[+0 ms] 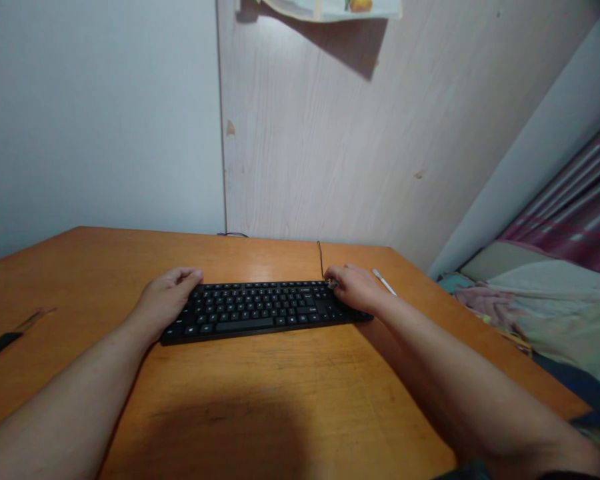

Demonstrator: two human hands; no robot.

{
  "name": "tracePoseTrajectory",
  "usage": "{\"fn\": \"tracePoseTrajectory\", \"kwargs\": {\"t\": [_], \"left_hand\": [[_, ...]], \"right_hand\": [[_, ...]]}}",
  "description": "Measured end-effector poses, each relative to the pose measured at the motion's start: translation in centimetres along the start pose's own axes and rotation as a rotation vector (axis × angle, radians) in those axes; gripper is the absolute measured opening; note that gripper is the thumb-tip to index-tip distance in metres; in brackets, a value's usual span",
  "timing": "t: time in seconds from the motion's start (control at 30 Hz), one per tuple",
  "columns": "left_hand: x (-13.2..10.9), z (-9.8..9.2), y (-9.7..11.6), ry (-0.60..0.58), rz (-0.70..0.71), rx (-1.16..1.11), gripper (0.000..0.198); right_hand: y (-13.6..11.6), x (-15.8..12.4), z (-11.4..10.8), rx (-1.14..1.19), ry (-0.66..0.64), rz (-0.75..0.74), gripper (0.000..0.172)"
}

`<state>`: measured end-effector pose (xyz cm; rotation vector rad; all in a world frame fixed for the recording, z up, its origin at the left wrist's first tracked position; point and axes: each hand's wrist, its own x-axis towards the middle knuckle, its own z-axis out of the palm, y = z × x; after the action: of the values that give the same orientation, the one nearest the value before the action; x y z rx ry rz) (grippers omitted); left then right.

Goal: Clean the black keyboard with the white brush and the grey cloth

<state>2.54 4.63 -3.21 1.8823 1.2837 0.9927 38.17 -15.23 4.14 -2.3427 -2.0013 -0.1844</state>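
A black keyboard lies flat on the wooden desk, slightly slanted, its keys facing up. My left hand is closed on the keyboard's left end, with the thumb along its upper corner. Over the upper right keys rests my right hand, fingers curled in a pinch. A small greyish crumpled bit shows at those fingertips; its kind is too small to make out. The right hand and wrist hide part of the number keys. From the keyboard's back edge a thin dark cable runs to the wall.
A white slim stick-like item lies right of my right hand. At the desk's left is a dark flat strip with a thin cord. The orange-brown desk meets the wall; a bed with bedding stands at the right.
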Motion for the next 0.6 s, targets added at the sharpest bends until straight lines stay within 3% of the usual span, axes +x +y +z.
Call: {"fn": "tracePoseTrajectory", "kwargs": {"t": [0.37, 0.6], "left_hand": [[-0.3, -0.2, 0.9, -0.007, -0.009, 0.032, 0.049], [-0.1, -0.2, 0.8, 0.005, -0.012, 0.039, 0.046]], "right_hand": [[0.3, -4.2, 0.6, 0.033, 0.001, -0.05, 0.036], [-0.1, -6.7, 1.6, 0.101, 0.117, -0.047, 0.028]]}}
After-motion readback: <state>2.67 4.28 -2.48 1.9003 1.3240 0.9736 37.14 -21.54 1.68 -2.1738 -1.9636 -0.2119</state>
